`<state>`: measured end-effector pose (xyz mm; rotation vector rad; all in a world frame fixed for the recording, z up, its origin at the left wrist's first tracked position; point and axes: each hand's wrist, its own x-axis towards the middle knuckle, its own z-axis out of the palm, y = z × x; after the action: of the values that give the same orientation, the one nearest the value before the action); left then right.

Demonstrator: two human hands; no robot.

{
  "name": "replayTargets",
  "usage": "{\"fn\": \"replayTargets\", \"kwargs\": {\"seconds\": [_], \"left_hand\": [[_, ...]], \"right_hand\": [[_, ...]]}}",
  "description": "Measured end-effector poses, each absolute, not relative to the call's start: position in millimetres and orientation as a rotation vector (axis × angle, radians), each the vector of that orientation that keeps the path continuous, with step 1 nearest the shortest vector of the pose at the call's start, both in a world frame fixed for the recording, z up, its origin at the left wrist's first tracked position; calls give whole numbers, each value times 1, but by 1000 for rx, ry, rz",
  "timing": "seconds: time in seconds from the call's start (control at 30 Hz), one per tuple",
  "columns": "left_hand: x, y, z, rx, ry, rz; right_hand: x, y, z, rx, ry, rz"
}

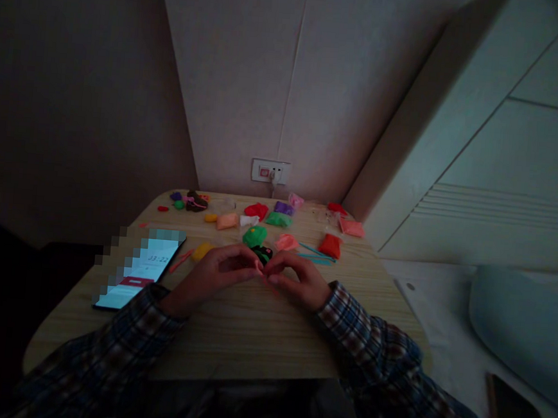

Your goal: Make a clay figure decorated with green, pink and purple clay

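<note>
My left hand (216,272) and my right hand (295,278) meet fingertip to fingertip above the middle of a small wooden table (249,342). Both pinch a small pink bit of clay (260,270) between them. Just behind the fingers lies a dark clay lump with pink marks (262,254), and behind that a green clay piece (254,236). Both arms wear plaid sleeves.
A lit phone (141,269) lies at the table's left. Several coloured clay packets and lumps are spread along the far edge, with teal sticks (316,256) to the right. A wall socket (271,171) is behind, a white cabinet (495,161) and a bed (515,331) at right.
</note>
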<state>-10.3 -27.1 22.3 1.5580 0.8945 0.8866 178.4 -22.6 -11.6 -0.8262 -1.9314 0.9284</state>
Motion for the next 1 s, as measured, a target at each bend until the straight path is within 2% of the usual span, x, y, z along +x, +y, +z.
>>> {"fn": "replayTargets", "kwargs": {"seconds": [0.5,1.0], "left_hand": [[1,-25,9,1343,699,954],[2,-24,10,1266,726,933]], "right_hand": [[172,-29,-9,-739,-1890,988],[172,-30,-7,-719,-1905,1000]]}}
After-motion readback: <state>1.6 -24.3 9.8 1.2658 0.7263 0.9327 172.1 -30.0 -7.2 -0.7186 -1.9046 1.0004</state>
